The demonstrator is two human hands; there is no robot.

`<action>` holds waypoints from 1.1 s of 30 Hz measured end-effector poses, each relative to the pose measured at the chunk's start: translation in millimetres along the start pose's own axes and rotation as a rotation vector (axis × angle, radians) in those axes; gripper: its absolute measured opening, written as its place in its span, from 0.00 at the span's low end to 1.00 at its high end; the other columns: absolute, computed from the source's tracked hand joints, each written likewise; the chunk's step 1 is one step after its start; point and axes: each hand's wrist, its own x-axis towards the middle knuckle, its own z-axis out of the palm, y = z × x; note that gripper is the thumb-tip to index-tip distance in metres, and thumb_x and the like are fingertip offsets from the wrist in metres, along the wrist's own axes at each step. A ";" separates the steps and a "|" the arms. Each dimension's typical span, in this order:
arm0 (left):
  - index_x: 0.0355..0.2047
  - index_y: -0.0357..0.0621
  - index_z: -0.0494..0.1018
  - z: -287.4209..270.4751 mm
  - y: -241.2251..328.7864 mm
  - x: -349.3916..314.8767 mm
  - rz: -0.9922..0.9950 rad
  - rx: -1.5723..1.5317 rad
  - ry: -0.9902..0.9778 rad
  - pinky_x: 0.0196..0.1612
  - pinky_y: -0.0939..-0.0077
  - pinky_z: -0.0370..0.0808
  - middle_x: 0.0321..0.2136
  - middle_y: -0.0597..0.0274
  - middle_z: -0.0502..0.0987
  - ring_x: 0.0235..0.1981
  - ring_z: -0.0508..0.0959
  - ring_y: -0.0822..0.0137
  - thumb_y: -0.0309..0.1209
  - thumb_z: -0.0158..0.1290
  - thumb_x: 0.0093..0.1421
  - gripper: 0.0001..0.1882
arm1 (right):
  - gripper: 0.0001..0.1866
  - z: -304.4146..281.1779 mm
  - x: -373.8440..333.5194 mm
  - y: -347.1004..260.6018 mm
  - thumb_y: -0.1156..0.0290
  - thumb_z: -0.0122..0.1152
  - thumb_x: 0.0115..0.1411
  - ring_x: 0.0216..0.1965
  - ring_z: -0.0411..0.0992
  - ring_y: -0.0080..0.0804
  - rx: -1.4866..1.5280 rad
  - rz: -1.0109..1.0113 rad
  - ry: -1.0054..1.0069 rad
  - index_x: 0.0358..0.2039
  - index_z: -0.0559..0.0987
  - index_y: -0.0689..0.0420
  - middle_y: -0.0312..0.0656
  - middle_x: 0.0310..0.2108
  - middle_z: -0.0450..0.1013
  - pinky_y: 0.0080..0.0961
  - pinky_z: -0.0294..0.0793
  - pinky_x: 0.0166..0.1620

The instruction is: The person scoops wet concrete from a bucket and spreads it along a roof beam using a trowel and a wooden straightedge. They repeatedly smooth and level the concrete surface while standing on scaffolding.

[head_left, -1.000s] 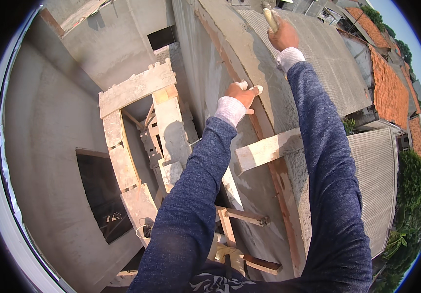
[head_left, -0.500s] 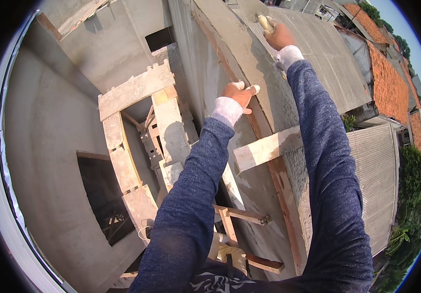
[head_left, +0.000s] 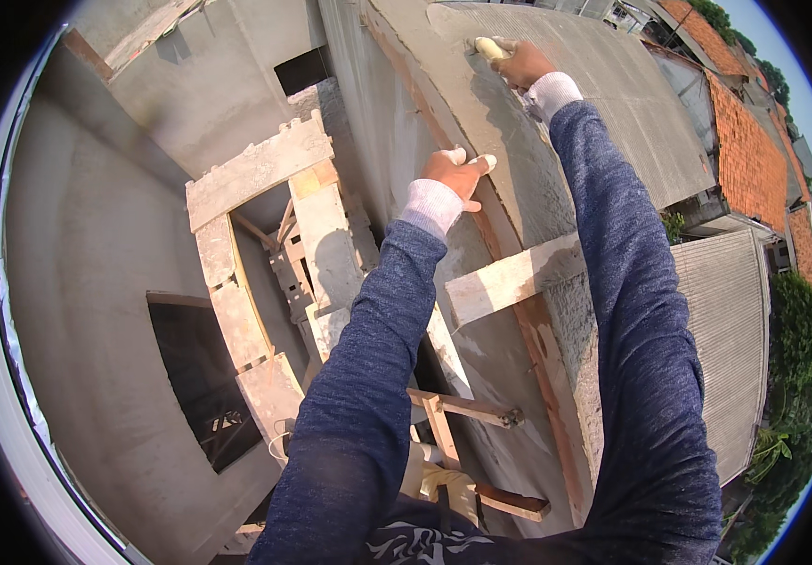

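Observation:
My right hand [head_left: 526,66] is wrapped round the cream handle of a trowel [head_left: 491,49] over the top of a wall. The trowel's blade is hard to make out against the grey mortar. Fresh-looking grey mortar [head_left: 505,122] covers the wall top below it. Nearer to me, my left hand [head_left: 453,176] grips the edge of a long wooden board [head_left: 493,221] that runs along the wall's inner side. A white covering wraps one of its fingertips. Part of the left hand's grip is hidden behind the board.
A short whitish plank [head_left: 510,285] crosses the wall top nearer me. Down to the left, scaffold planks [head_left: 260,174] surround a deep gap beside a plastered wall [head_left: 76,254] with a dark opening. Timber struts [head_left: 467,408] jut out below. Corrugated roofing [head_left: 604,104] lies to the right.
My right hand has shifted left with the trowel over the mortar. My left hand stays at the board; the whole view has moved slightly.

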 end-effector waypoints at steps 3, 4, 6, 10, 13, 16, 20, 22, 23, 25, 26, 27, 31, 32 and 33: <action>0.65 0.29 0.51 6.2 4.8 -6.8 0.015 0.016 -0.014 0.47 0.61 0.82 0.63 0.46 0.60 0.56 0.72 0.54 0.36 0.59 0.59 0.41 | 0.30 5.9 2.4 11.0 0.63 0.59 0.56 0.52 0.73 0.46 0.019 0.008 0.085 0.60 0.70 0.50 0.48 0.52 0.74 0.38 0.70 0.56; 0.65 0.29 0.51 9.0 6.6 -7.7 0.023 0.026 -0.022 0.47 0.61 0.82 0.63 0.45 0.60 0.56 0.72 0.54 0.36 0.59 0.59 0.41 | 0.29 3.6 6.4 19.3 0.63 0.58 0.56 0.53 0.73 0.45 0.068 0.055 0.176 0.61 0.70 0.49 0.48 0.53 0.73 0.38 0.70 0.57; 0.65 0.29 0.51 4.4 1.6 -0.5 0.011 0.011 -0.012 0.47 0.61 0.82 0.63 0.45 0.60 0.56 0.72 0.54 0.36 0.59 0.59 0.41 | 0.31 -1.5 3.2 8.7 0.63 0.61 0.55 0.50 0.75 0.49 0.112 0.167 0.255 0.61 0.70 0.54 0.55 0.49 0.75 0.35 0.72 0.54; 0.65 0.28 0.50 2.8 -3.1 6.6 0.011 -0.008 -0.021 0.47 0.60 0.82 0.63 0.45 0.60 0.55 0.72 0.53 0.36 0.59 0.59 0.42 | 0.31 9.0 2.0 20.4 0.63 0.60 0.56 0.51 0.74 0.48 -0.003 -0.029 0.035 0.61 0.69 0.52 0.53 0.50 0.74 0.36 0.71 0.55; 0.65 0.29 0.50 4.0 1.4 0.0 -0.006 0.012 -0.015 0.48 0.59 0.82 0.64 0.44 0.59 0.55 0.72 0.54 0.36 0.59 0.59 0.42 | 0.30 2.2 4.0 21.6 0.64 0.58 0.56 0.53 0.72 0.45 0.014 0.069 0.068 0.62 0.69 0.48 0.49 0.52 0.74 0.36 0.70 0.58; 0.65 0.29 0.50 5.0 -0.8 1.0 0.017 -0.003 -0.012 0.48 0.60 0.82 0.63 0.44 0.59 0.55 0.72 0.54 0.36 0.59 0.59 0.42 | 0.30 4.6 2.8 16.7 0.64 0.59 0.55 0.53 0.73 0.46 0.063 0.103 0.136 0.61 0.70 0.47 0.49 0.52 0.74 0.36 0.70 0.57; 0.65 0.28 0.50 2.4 -2.4 4.4 0.007 -0.012 -0.036 0.47 0.61 0.82 0.64 0.44 0.59 0.54 0.73 0.54 0.36 0.59 0.59 0.42 | 0.31 1.5 5.6 16.0 0.63 0.59 0.55 0.50 0.74 0.47 -0.036 0.020 -0.025 0.61 0.69 0.46 0.49 0.49 0.76 0.37 0.72 0.55; 0.65 0.28 0.49 2.0 -3.1 4.5 0.017 0.002 -0.030 0.46 0.62 0.82 0.63 0.44 0.60 0.54 0.73 0.55 0.36 0.59 0.59 0.43 | 0.31 -6.6 7.8 12.6 0.63 0.58 0.55 0.49 0.75 0.48 -0.016 0.070 -0.011 0.61 0.70 0.44 0.48 0.47 0.77 0.37 0.72 0.55; 0.65 0.28 0.49 2.4 -2.6 3.6 0.019 0.003 -0.023 0.46 0.61 0.82 0.63 0.44 0.60 0.54 0.73 0.55 0.36 0.59 0.59 0.43 | 0.30 -4.8 3.8 9.2 0.63 0.58 0.55 0.49 0.75 0.47 0.022 0.098 0.077 0.61 0.70 0.45 0.48 0.47 0.77 0.37 0.72 0.55; 0.65 0.27 0.49 3.0 -1.4 1.9 0.025 0.003 -0.009 0.46 0.61 0.83 0.63 0.44 0.60 0.54 0.73 0.55 0.35 0.59 0.58 0.43 | 0.29 -1.9 -3.3 1.9 0.62 0.59 0.55 0.49 0.75 0.47 0.100 0.153 0.252 0.60 0.71 0.45 0.49 0.47 0.77 0.37 0.73 0.54; 0.65 0.27 0.49 3.9 -1.5 1.9 0.022 -0.005 -0.012 0.46 0.61 0.83 0.63 0.44 0.61 0.54 0.73 0.55 0.35 0.59 0.58 0.43 | 0.30 -0.4 -3.3 5.1 0.62 0.59 0.55 0.49 0.75 0.47 0.073 0.105 0.131 0.60 0.71 0.45 0.49 0.47 0.77 0.38 0.73 0.54; 0.65 0.27 0.50 4.3 -1.1 2.4 0.018 -0.014 -0.015 0.46 0.61 0.83 0.63 0.44 0.61 0.54 0.73 0.55 0.35 0.59 0.58 0.43 | 0.30 2.1 -3.2 7.5 0.62 0.59 0.55 0.49 0.75 0.47 0.046 0.057 0.009 0.60 0.70 0.45 0.50 0.47 0.77 0.39 0.73 0.53; 0.65 0.27 0.50 3.9 2.5 -1.3 0.016 -0.007 -0.010 0.45 0.61 0.83 0.62 0.44 0.62 0.54 0.73 0.55 0.36 0.60 0.58 0.43 | 0.31 4.2 -2.8 -1.9 0.62 0.59 0.56 0.48 0.75 0.47 -0.025 0.037 -0.010 0.62 0.68 0.45 0.50 0.47 0.76 0.42 0.74 0.51; 0.65 0.27 0.50 4.0 0.8 -0.6 0.023 -0.004 -0.006 0.45 0.61 0.83 0.61 0.44 0.62 0.53 0.73 0.56 0.36 0.60 0.58 0.43 | 0.31 5.3 -1.7 -1.3 0.63 0.59 0.56 0.47 0.76 0.47 0.000 0.047 0.105 0.62 0.68 0.44 0.49 0.46 0.76 0.42 0.74 0.50; 0.65 0.27 0.50 5.3 -0.9 0.2 0.030 -0.002 -0.003 0.45 0.61 0.83 0.61 0.43 0.63 0.53 0.73 0.56 0.36 0.60 0.58 0.43 | 0.31 5.6 -0.3 0.0 0.63 0.59 0.55 0.46 0.76 0.48 0.024 0.058 0.220 0.62 0.68 0.43 0.48 0.46 0.77 0.43 0.75 0.49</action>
